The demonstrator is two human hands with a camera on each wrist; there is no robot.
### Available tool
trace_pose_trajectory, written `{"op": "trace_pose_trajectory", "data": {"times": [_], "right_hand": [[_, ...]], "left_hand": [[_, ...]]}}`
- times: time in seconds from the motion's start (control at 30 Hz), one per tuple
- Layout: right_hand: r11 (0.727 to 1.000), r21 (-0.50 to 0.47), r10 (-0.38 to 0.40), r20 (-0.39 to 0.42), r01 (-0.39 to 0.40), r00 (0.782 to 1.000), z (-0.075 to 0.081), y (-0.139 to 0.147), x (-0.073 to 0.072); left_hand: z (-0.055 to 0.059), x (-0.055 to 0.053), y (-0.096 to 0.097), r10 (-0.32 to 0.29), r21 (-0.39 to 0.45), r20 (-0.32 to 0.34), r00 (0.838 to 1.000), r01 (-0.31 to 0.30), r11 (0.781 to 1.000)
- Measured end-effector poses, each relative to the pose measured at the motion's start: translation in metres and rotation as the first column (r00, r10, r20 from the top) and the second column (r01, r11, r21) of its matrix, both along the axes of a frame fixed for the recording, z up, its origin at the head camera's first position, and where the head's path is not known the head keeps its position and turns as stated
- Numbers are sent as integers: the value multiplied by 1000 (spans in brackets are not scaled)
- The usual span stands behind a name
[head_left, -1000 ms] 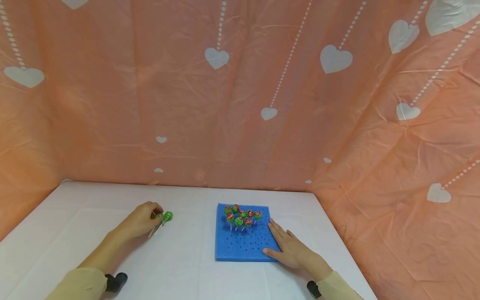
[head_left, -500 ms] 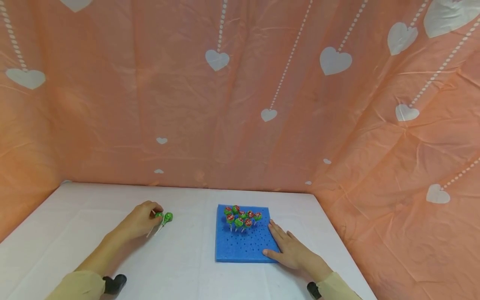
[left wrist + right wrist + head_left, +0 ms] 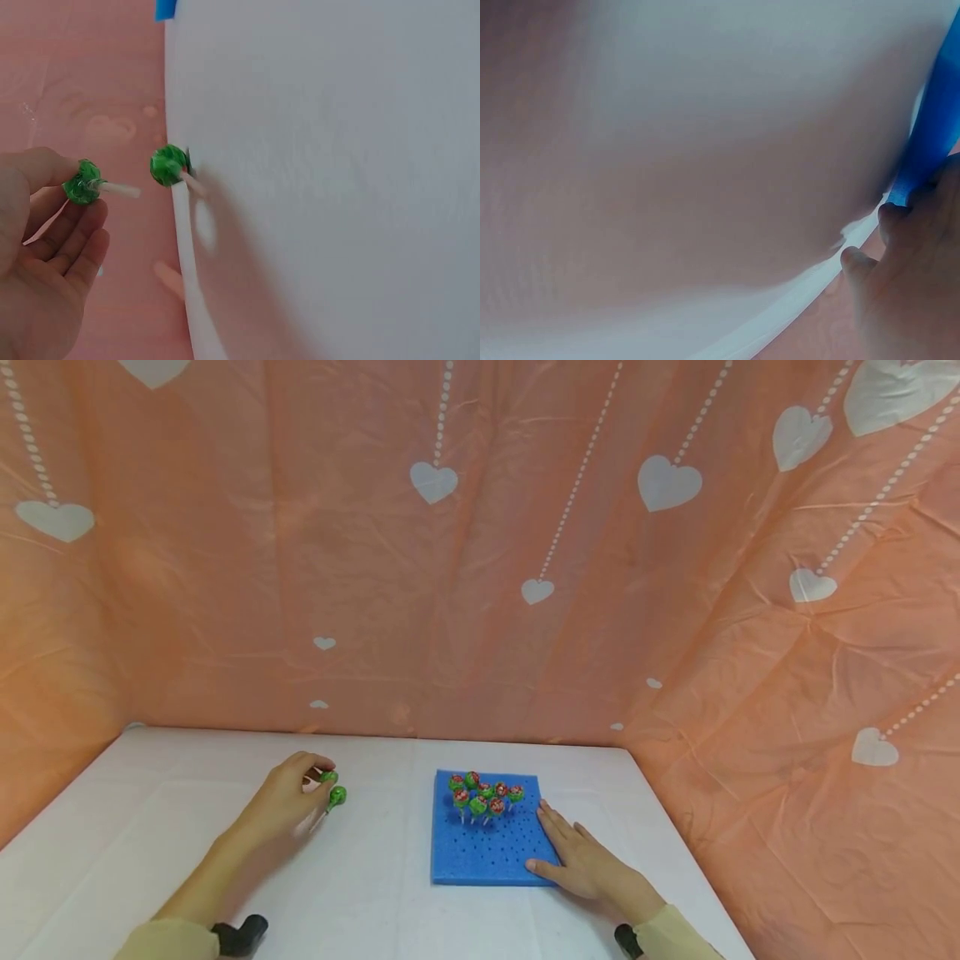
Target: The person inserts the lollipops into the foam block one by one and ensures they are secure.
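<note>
My left hand (image 3: 292,792) pinches a green-wrapped lollipop (image 3: 82,184) by its head between thumb and fingers, its white stick pointing away from the palm in the left wrist view. Beside it, a second green lollipop (image 3: 337,796) lies on the white table. Toward the right, a blue foam block (image 3: 495,856) dotted with small holes holds several red-and-green lollipops (image 3: 478,804) upright in its far half. My right hand (image 3: 588,860) rests along the block's right edge, fingers extended and thumb over the near corner.
The white-covered table (image 3: 360,902) ends at an orange curtain (image 3: 480,610) with white hearts, which rises behind it and on both sides. A black strap (image 3: 240,935) sits on the left wrist.
The left hand has lifted its lollipop slightly up and to the right, away from beside the lying one. The right hand and the foam block stay put.
</note>
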State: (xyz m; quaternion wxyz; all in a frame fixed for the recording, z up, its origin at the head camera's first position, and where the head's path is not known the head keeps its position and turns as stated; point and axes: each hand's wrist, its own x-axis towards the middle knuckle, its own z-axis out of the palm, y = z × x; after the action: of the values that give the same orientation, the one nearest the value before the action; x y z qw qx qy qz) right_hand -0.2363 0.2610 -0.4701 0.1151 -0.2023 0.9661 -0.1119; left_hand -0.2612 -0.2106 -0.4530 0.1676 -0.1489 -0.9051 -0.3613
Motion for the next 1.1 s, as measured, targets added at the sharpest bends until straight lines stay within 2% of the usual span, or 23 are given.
{"op": "trace_pose_trajectory", "data": {"times": [0.13,0.43,0.73,0.93,1.1], "right_hand": [[1000,2,-1,6,1,1000,0,0,0],[1000,9,-2,7,2,1000,0,0,-1],[1000,12,-4,6,4,1000,-1,1,-1],[1000,8,-15,22,14,1000,0,0,-1],[1000,16,-10,12,9,1000,-2,2,-3]], "left_hand": [[4,4,8,4,40,-42,999,-2,999],[11,10,30,30,107,-86,996,-21,994],[19,18,55,6,200,-41,999,2,980],[21,18,73,-23,237,-136,990,55,970],[19,15,86,-47,248,-180,983,91,965]]}}
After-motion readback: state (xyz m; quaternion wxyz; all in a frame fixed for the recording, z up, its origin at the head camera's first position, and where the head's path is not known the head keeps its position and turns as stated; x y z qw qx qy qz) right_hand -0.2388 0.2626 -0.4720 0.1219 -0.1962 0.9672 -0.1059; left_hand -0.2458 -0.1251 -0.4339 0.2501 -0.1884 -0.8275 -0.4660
